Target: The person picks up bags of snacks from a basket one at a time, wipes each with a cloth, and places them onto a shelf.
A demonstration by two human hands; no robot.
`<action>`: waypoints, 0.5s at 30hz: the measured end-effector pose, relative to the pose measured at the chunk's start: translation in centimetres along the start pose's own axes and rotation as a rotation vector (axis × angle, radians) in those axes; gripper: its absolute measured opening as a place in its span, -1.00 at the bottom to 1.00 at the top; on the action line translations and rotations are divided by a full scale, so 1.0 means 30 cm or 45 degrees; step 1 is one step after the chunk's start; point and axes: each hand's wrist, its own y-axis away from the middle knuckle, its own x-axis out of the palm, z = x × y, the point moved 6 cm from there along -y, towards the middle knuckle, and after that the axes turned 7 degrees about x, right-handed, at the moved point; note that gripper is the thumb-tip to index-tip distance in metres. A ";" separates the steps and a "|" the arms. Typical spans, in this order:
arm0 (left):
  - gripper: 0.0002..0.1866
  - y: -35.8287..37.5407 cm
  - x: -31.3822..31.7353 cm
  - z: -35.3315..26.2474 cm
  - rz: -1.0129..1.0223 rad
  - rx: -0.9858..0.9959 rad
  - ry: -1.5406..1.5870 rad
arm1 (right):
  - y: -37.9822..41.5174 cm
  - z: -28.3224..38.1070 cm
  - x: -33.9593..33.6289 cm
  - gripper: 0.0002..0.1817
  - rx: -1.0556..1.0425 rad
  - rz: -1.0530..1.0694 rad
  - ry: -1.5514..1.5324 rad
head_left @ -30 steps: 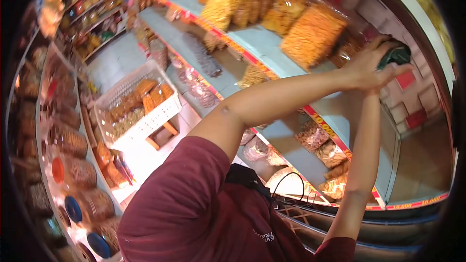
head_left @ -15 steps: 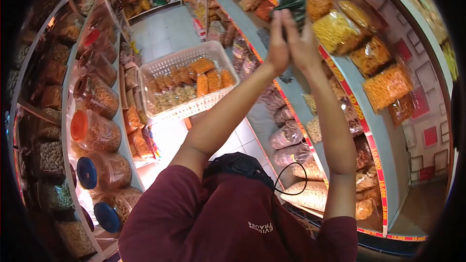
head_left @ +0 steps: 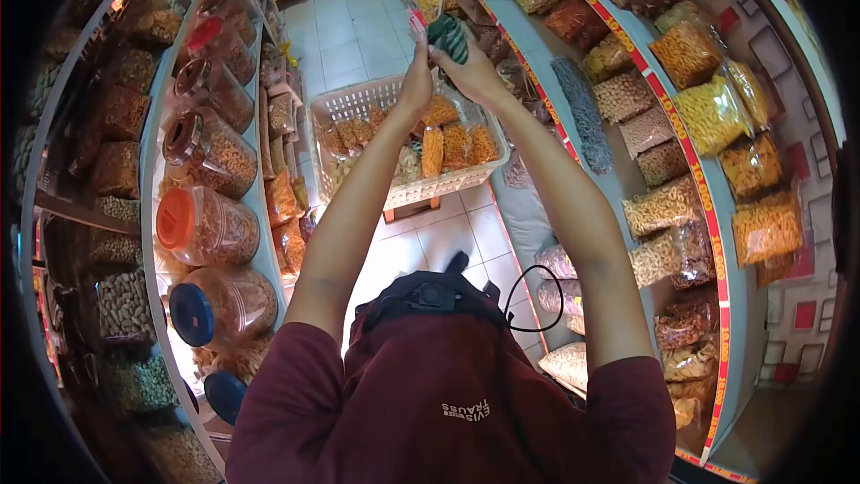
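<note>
A dark green bundle with lighter stripes is held up above the far edge of the white basket. My right hand has its fingers wrapped round the bundle from the right. On the left side of it, my left hand is upright, its fingers close together near the bundle; whether it grips anything is unclear. Below both hands, the white plastic basket contains several clear bags of orange and pale snacks.
Jars with blue and orange lids line the left shelf. Tiered shelves on the right carry bagged snacks and a long grey bundle. A black cord loops beside my torso. White floor tiles show beyond the basket.
Both hands and the green bundle have moved left, away from the right shelf to above the basket. My palms, close together before, are now farther apart. The view has shifted.
</note>
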 end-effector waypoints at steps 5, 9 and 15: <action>-0.11 -0.044 -0.209 0.174 -0.083 -0.235 -0.153 | -0.132 -0.262 0.140 -0.53 0.173 0.202 0.068; -0.07 -0.096 -0.401 0.431 -0.154 -0.510 -0.242 | -0.227 -0.562 0.207 -0.45 0.409 0.275 0.246; -0.12 -0.041 -0.551 0.734 -0.183 -1.039 -0.402 | -0.292 -0.996 0.225 -0.44 0.745 0.354 0.485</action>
